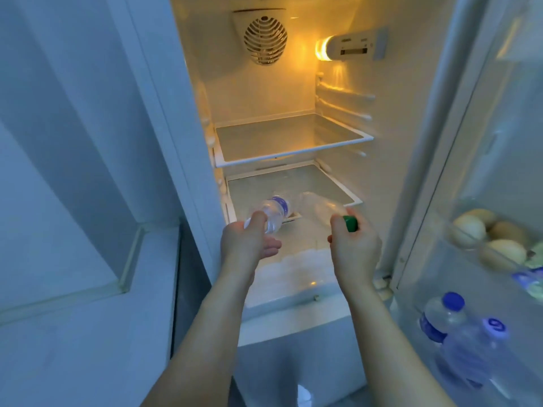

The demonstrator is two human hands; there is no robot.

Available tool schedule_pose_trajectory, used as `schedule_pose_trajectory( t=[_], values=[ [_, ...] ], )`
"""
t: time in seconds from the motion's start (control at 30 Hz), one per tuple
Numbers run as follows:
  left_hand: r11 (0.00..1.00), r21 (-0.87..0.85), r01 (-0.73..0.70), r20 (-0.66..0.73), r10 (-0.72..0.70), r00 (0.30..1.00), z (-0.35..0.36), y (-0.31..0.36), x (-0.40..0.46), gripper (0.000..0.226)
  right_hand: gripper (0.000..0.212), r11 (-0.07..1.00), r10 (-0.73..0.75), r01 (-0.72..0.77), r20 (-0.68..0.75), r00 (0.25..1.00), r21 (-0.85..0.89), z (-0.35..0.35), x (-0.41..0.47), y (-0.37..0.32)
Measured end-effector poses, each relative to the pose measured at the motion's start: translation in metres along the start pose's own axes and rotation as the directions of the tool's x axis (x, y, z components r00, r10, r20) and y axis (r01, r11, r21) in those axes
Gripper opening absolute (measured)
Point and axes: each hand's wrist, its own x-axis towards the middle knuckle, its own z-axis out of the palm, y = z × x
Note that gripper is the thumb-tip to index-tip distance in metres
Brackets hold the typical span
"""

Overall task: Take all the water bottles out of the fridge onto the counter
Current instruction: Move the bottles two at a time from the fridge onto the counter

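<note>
1. Left hand (249, 243) reached into the open fridge (293, 83) with forearm extended from 6 o'clock; thumb over the neck end of a clear bottle with a purple label (271, 214), fingers partly loose beneath, so it held that bottle.
2. Right hand (354, 245) reached in parallel, fingers curled round the cap end of a second clear bottle with a green cap (320, 208); green cap showed at its knuckles.
3. Both bottles lay tilted, bases pointing toward 12 o'clock, over the front of the lower glass shelf (329, 183); whether they touched the shelf was hard to tell, the frame being blurred.
4. Upper glass shelf (293, 136) sat at 12 o'clock from the hands, with the round fan grille (265, 36) above it and the lit lamp housing (349, 48) at 1 o'clock.
5. Open door (470, 113) stood at 3 o'clock; its rack held pale round items (487, 239), possibly fruit.
6. At 4 o'clock, the door's lower bin held two upright bottles: a blue-capped bottle (440, 315) and a larger bottle with a pale cap (479, 353), touching each other.
7. Pale cabinet panel (73, 201) filled the 9 o'clock side.
</note>
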Motion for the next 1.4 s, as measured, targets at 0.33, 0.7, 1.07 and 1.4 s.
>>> schedule_pose_trajectory(
  t=[0.33, 0.7, 1.07, 1.4],
  values=[
    [0.847, 0.531, -0.029, 0.005, 0.031, 1.0, -0.068, -0.007, -0.083, 0.04, 0.02, 0.858, -0.111, 0.246, 0.306, 0.945, -0.45, -0.057, -0.051, -0.037],
    [0.508, 0.836, 0.21, -0.183, -0.103, 0.978, -0.093, -0.082, -0.147, 0.037, 0.022, 0.74, 0.004, 0.534, 0.797, 0.604, -0.408, -0.054, -0.095, 0.0],
    [0.495, 0.719, 0.488, -0.49, -0.136, 0.861, -0.126, -0.145, -0.251, 0.037, 0.023, 0.712, 0.038, 0.682, 0.98, 0.198, -0.165, -0.047, -0.186, 0.043],
    [0.506, 0.537, 0.675, -0.701, -0.179, 0.691, -0.174, -0.168, -0.368, 0.037, 0.022, 0.685, 0.005, 0.719, 0.987, -0.163, 0.115, -0.06, -0.304, 0.028]
  ],
)
